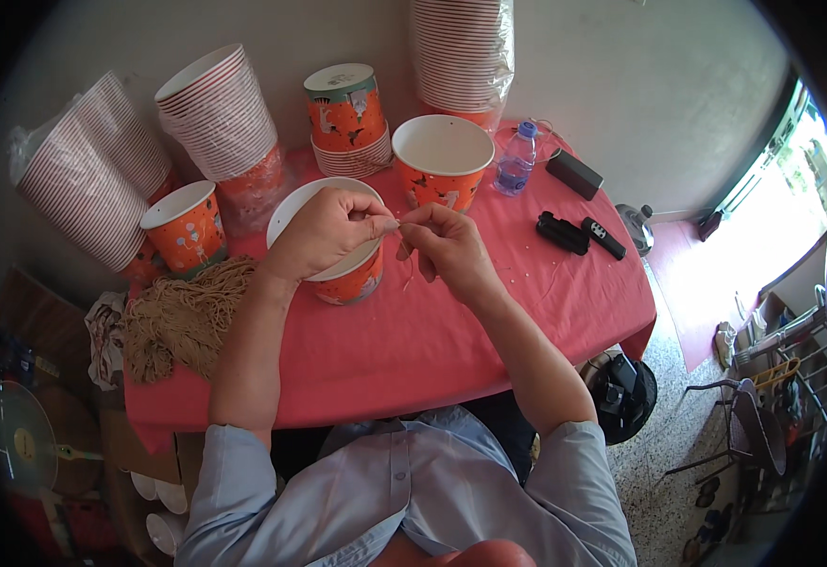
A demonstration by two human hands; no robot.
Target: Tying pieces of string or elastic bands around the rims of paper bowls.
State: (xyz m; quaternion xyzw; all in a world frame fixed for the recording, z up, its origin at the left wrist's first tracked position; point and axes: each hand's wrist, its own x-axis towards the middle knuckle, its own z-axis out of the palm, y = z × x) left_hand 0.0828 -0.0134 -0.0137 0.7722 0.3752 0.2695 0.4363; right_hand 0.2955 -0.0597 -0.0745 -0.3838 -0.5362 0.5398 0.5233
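My left hand (331,232) and my right hand (446,248) meet fingertip to fingertip, both in a pinch. What lies between the fingertips is too small to make out; a thin pale strand seems to hang below the right fingers. Under my left hand stands an orange paper bucket (349,282) with a white inside, partly hidden by that hand. Just behind my right hand is a second open orange bucket (442,149). A heap of tan cords (182,317) lies left of my left forearm.
Stacked paper buckets (215,113) in plastic wrap line the wall. An upright orange bucket (187,231) stands at left, an upturned one (345,109) behind. At right on the red tablecloth (432,350) are a water bottle (516,161), a black box (574,174) and dark small items (563,232).
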